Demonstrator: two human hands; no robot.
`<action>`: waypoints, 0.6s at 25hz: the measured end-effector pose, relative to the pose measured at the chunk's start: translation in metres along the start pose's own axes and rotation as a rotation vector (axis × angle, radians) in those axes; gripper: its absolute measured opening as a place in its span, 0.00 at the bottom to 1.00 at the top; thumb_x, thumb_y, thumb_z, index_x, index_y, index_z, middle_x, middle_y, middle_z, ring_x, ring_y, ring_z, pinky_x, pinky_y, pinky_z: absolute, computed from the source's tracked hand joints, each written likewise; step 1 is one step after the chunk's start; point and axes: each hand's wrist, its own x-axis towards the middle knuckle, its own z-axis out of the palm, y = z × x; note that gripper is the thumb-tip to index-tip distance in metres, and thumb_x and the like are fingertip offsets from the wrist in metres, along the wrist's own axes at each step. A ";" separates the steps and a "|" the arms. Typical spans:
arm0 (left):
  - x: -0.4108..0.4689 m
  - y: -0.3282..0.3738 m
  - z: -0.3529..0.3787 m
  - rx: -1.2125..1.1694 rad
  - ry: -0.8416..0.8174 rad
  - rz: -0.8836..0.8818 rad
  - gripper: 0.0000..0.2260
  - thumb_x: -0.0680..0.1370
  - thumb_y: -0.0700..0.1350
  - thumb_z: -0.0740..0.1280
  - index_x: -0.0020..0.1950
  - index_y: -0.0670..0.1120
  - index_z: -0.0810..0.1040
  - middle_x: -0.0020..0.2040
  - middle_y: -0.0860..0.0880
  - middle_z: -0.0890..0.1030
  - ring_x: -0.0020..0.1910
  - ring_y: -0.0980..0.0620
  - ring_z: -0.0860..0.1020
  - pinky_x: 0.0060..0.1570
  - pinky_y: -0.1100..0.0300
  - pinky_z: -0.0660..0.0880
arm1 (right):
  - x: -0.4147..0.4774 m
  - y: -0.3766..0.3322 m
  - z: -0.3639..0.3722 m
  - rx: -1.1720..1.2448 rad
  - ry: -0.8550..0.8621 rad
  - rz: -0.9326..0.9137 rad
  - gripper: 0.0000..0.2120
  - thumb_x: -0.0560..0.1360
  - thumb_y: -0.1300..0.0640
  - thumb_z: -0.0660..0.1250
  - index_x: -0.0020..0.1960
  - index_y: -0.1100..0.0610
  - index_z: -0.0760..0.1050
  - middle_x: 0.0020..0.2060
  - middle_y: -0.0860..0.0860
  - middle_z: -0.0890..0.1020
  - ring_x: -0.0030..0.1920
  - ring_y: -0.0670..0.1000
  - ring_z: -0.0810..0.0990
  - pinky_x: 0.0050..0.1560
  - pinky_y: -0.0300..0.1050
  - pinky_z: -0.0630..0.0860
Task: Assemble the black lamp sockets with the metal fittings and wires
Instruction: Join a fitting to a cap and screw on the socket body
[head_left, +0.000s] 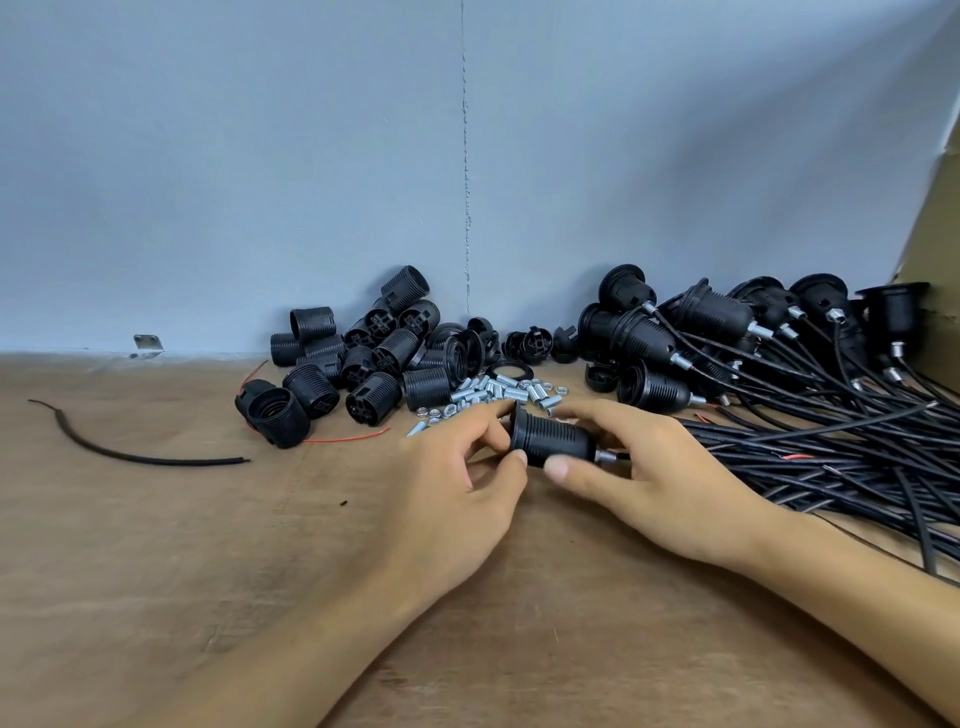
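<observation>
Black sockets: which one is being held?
The socket at centre front, gripped sideways by the left hand and right hand, metal fitting at its right end; the rest lie piled behind.

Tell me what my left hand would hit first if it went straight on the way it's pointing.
The left hand pinches the socket, so that comes first; past it, probably the loose metal fittings, though depth is unclear.

sockets (363, 358) black, ribbed | fittings (493, 392) silver | wires (831, 447) black | table (156, 519) brown | wall (234, 156) pale blue
</observation>
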 end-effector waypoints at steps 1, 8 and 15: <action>0.000 0.000 0.000 -0.009 -0.005 0.000 0.09 0.76 0.39 0.72 0.38 0.45 0.77 0.49 0.70 0.83 0.56 0.67 0.81 0.56 0.64 0.78 | -0.001 0.000 0.000 -0.004 -0.004 0.015 0.22 0.73 0.36 0.68 0.64 0.42 0.73 0.52 0.36 0.80 0.56 0.36 0.77 0.55 0.30 0.71; 0.006 -0.001 -0.006 -0.109 0.017 -0.026 0.05 0.77 0.44 0.74 0.41 0.49 0.85 0.54 0.59 0.86 0.57 0.66 0.81 0.52 0.76 0.73 | -0.003 -0.002 -0.001 0.022 0.020 -0.037 0.17 0.76 0.38 0.65 0.61 0.44 0.74 0.50 0.38 0.82 0.49 0.41 0.80 0.47 0.34 0.73; 0.007 -0.005 -0.008 -0.202 -0.068 -0.019 0.19 0.75 0.33 0.74 0.60 0.53 0.81 0.58 0.59 0.85 0.61 0.61 0.80 0.57 0.69 0.75 | -0.003 0.000 -0.003 0.072 0.054 0.006 0.17 0.77 0.41 0.65 0.63 0.45 0.76 0.50 0.38 0.83 0.50 0.39 0.80 0.46 0.31 0.72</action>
